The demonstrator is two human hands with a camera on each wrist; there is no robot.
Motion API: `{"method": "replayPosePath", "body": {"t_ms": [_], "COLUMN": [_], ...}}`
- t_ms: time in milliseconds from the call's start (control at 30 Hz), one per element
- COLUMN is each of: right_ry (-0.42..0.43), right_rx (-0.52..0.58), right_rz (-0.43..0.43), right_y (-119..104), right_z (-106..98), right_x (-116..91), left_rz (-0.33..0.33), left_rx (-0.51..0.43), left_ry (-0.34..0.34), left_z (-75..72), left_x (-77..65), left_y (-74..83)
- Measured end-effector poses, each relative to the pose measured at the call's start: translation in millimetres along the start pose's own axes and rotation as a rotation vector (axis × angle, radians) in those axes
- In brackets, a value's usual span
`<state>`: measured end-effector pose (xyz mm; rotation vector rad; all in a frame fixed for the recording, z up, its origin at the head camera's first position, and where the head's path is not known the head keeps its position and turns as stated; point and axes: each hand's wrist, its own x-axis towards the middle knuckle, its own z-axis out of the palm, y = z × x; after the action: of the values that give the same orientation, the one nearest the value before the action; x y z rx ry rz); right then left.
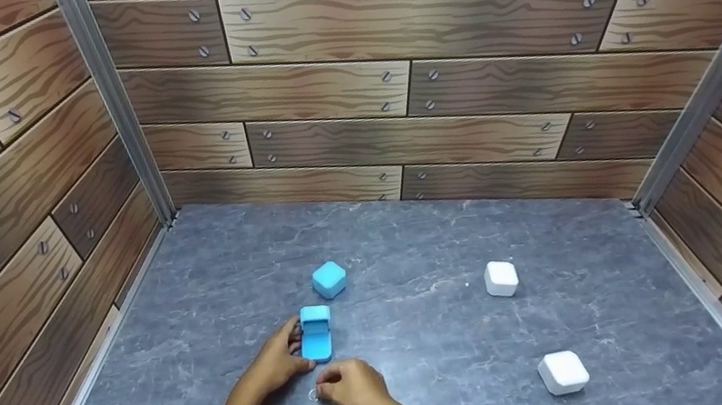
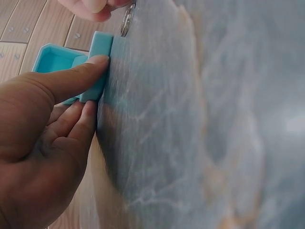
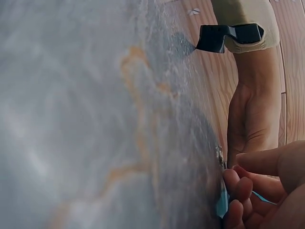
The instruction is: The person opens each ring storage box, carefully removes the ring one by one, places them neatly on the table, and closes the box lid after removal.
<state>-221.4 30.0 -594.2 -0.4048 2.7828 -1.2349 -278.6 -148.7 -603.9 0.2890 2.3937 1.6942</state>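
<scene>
A small blue ring box (image 1: 317,345) stands on the table with its lid raised. My left hand (image 1: 276,360) holds it by the sides; in the left wrist view the thumb lies along the base of the ring box (image 2: 100,45) and the fingers are on the opposite side. Just in front of the box, my right hand (image 1: 357,388) pinches a thin silver ring (image 1: 314,394) at its fingertips, close to the table surface. The ring (image 2: 127,20) stands on edge in the left wrist view. In the right wrist view, the right hand's fingers (image 3: 243,188) mostly hide the box.
A closed blue box (image 1: 329,279) sits just behind the open one. Two white rounded boxes, a farther one (image 1: 501,279) and a nearer one (image 1: 564,372), stand to the right on the grey marbled table (image 1: 411,326). Wood-patterned walls (image 1: 323,62) enclose the back and sides.
</scene>
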Motion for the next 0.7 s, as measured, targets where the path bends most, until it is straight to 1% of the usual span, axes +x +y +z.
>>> {"method": "replayPosePath", "body": {"t_ms": [100, 267, 400, 600, 700], "right_ry": [0.010, 0.034, 0.050, 0.102, 0.123], "right_rx": [0.009, 0.027, 0.058, 0.093, 0.101], "right_rz": [-0.011, -0.020, -0.004, 0.028, 0.030], "right_y": [1.2, 1.5, 0.2, -2.3, -2.5], "right_z": [-0.9, -3.6, -8.3, -15.6, -18.1], "right_x": [1.7, 5.3, 9.4, 16.1, 18.8], "left_rz": [0.009, 0.001, 0.011, 0.011, 0.015], "left_rx": [-0.020, -0.032, -0.023, -0.007, -0.012], "left_ry": [-0.003, 0.005, 0.002, 0.002, -0.005], "left_z": [0.6, 1.1, 0.7, 0.0, 0.2], "left_x": [0.1, -1.1, -1.3, -1.6, -1.1], "left_y": [-0.4, -0.3, -0.9, -0.4, -0.8]}}
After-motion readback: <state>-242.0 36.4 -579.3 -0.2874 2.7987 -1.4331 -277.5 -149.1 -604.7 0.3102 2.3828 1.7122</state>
